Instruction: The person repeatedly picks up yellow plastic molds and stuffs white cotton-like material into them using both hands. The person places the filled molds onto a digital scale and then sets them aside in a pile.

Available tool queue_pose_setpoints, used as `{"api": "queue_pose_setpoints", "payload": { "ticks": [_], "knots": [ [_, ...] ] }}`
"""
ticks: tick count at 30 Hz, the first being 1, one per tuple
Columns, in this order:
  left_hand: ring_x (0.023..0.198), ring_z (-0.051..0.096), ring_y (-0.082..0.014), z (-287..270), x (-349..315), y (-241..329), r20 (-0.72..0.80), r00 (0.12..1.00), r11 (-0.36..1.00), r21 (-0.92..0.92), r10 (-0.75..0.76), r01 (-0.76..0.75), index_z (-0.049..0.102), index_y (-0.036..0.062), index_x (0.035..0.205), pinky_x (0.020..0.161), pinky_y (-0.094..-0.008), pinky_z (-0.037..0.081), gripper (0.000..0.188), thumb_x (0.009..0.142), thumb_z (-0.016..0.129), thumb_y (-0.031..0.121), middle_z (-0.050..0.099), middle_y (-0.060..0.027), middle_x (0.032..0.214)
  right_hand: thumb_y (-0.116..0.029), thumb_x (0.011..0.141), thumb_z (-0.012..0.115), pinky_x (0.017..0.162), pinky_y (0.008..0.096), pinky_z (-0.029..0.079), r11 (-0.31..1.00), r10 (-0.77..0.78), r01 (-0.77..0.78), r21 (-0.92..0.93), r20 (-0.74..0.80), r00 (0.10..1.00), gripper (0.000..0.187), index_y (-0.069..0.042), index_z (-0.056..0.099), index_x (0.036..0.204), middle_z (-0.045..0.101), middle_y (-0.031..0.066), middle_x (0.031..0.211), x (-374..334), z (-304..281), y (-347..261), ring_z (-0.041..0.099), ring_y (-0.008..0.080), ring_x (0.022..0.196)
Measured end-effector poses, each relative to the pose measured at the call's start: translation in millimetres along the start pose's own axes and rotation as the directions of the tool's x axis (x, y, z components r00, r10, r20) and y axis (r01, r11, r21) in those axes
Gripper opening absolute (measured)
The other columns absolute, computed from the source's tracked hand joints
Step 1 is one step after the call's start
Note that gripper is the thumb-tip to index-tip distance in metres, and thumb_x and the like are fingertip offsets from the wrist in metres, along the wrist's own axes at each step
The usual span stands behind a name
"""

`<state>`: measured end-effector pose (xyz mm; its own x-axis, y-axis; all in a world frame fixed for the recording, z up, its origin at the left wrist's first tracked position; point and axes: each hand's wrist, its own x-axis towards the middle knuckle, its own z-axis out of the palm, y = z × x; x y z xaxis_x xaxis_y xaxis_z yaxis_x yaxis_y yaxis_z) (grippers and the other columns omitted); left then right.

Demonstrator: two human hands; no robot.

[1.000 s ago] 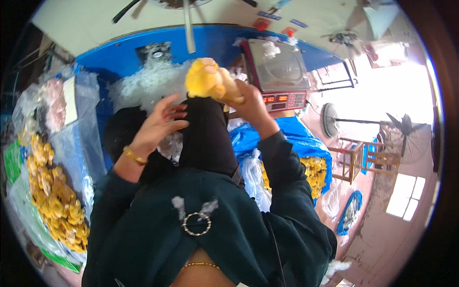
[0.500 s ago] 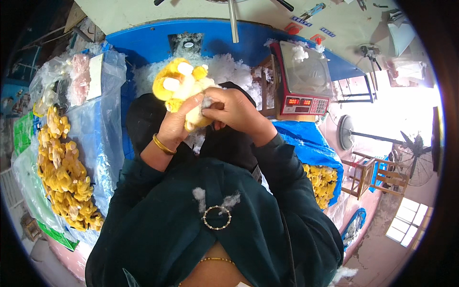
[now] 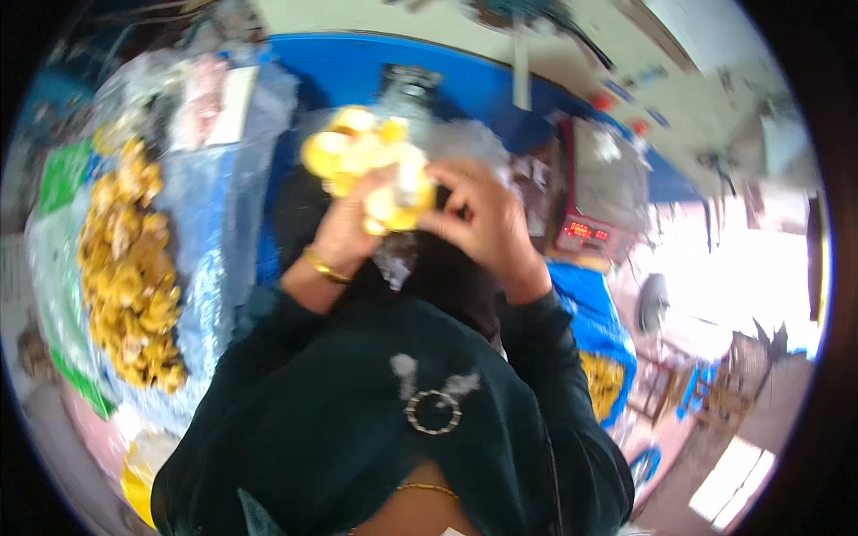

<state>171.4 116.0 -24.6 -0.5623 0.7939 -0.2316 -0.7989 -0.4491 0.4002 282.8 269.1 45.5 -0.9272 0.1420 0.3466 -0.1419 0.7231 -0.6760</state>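
My left hand (image 3: 350,219) is wrapped round the lower body of a small yellow and cream plush toy (image 3: 353,154), held up over my lap. White patches show on the toy, but motion blur hides its details. A tuft of greyish-white stuffing (image 3: 409,185) shows at the toy's right side. There my right hand (image 3: 483,214) grips the toy's edge, its fingertips above and its thumb below, with a gap between them. What lies under the fingertips is smeared.
A heap of yellow plush pieces (image 3: 134,277) lies on plastic sheeting at the left. More yellow pieces (image 3: 603,380) sit in a blue bag at the right. A red scale (image 3: 581,234) stands right of loose white stuffing (image 3: 465,141). Beyond is a blue-edged machine (image 3: 344,58).
The view has shifted, and the picture is blurred. My right hand has gone from pressing fingers at the stuffing to a wider grip on the toy's right edge. My left hand keeps its hold.
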Motion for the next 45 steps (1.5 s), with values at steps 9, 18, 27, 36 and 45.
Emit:
{"api": "queue_pose_setpoints", "payload": {
  "ticks": [9, 18, 27, 36, 45],
  "knots": [
    [0.088, 0.062, -0.0132, -33.3, -19.5, 24.9, -0.010, 0.987, 0.684, 0.719, -0.162, 0.120, 0.065, 0.0006, 0.104, 0.074, -0.0276, 0.051, 0.034, 0.080, 0.075, 0.023, 0.065, -0.0081, 0.101, -0.013, 0.080, 0.069, 0.076, 0.0374, 0.051, 0.885, 0.287, -0.340, -0.318, -0.202, 0.936, 0.025, -0.001, 0.065, 0.101, 0.067, 0.0170, 0.091, -88.7, -25.4, 54.4, 0.065, 0.0343, 0.086],
    [0.112, 0.052, -0.0388, -211.0, -35.8, 308.8, 0.108, 0.387, -0.357, 0.658, 0.916, 0.663, 0.053, 0.0093, 0.122, 0.091, -0.0452, 0.045, 0.056, 0.074, 0.070, 0.031, 0.059, -0.0236, 0.112, -0.029, 0.070, 0.078, 0.069, 0.0371, 0.053, -0.212, 0.920, -0.791, -0.574, -0.389, 0.036, 0.053, 0.009, 0.058, 0.102, 0.061, 0.0257, 0.105, -357.7, -194.9, 102.0, 0.062, 0.0360, 0.090],
    [0.113, 0.054, -0.0329, -230.2, -28.0, 345.9, -0.085, 0.623, -0.554, 0.376, 0.778, 0.743, 0.061, 0.0090, 0.116, 0.097, -0.0449, 0.040, 0.056, 0.079, 0.060, 0.051, 0.063, -0.0138, 0.116, -0.023, 0.083, 0.069, 0.041, 0.0279, 0.048, 0.187, 0.980, -0.963, -0.192, -0.038, 0.198, 0.039, 0.004, 0.058, 0.109, 0.065, 0.0145, 0.082, -256.4, -109.0, 90.0, 0.066, 0.0223, 0.057],
    [0.071, 0.057, -0.0232, -121.5, -50.0, 258.7, 0.105, 0.824, -0.080, 0.994, 0.557, -0.073, 0.064, 0.0042, 0.092, 0.072, -0.0319, 0.046, 0.029, 0.066, 0.076, 0.008, 0.059, -0.0058, 0.075, -0.020, 0.082, 0.068, 0.067, 0.0285, 0.049, 0.785, 0.611, -0.598, -0.162, 0.038, 0.791, 0.026, 0.000, 0.065, 0.098, 0.064, 0.0108, 0.082, -91.3, -59.3, 99.7, 0.063, 0.0163, 0.074],
    [0.112, 0.055, -0.0195, -10.5, -20.9, 111.6, 0.323, 0.890, 0.698, 0.716, -0.321, -0.008, 0.048, -0.0067, 0.128, 0.099, -0.0304, 0.041, 0.077, 0.085, 0.059, 0.056, 0.055, -0.0139, 0.124, -0.038, 0.095, 0.052, 0.048, 0.0211, 0.039, 0.732, 0.146, -0.477, 0.486, 0.572, 0.807, 0.041, 0.000, 0.066, 0.097, 0.058, 0.0019, 0.065, 82.4, 21.6, 14.7, 0.052, 0.0080, 0.052]
  ]
}}
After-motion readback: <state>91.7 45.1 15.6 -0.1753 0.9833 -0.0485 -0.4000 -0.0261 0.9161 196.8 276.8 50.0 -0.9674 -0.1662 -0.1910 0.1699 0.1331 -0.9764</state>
